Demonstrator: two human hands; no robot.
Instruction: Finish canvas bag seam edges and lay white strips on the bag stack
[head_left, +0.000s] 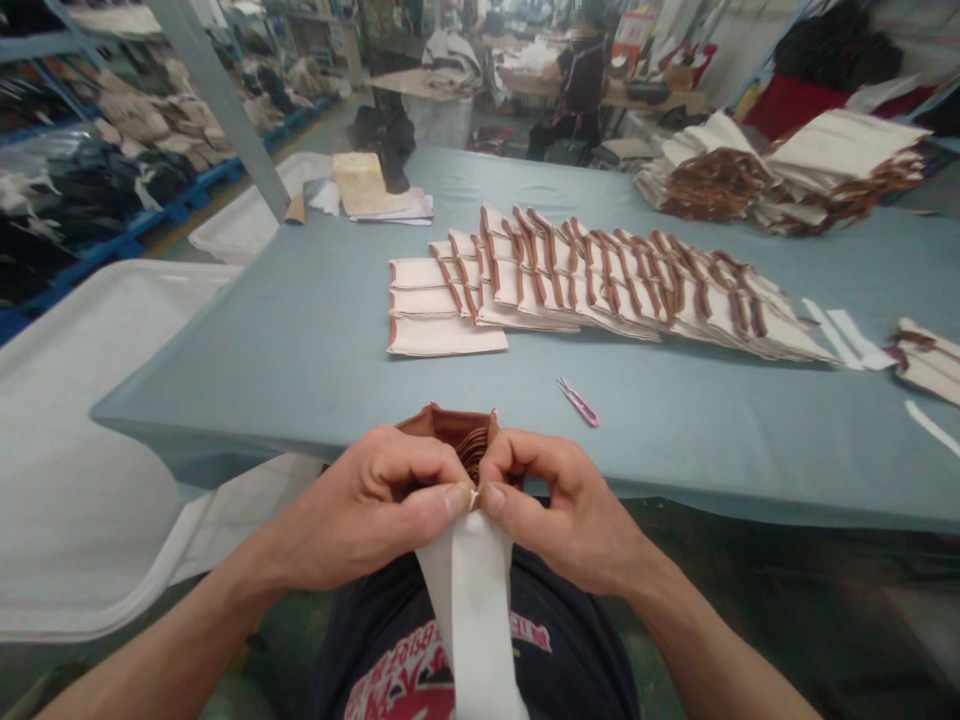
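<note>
Yr L hand & R hand are both pinched, thumb to forefinger, on the white/brown cloth pc, just off the near edge of the blue table; its white length runs to 6 o'clock, brown part to 12. From yr hands: pink snips lie approx 1–2 o'clock, overlapping row of folded pcs abt 1, white tub at 9.

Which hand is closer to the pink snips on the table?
Right: the right hand is on the near side of the pink snips; the left hand is farther off, to their left.
</note>
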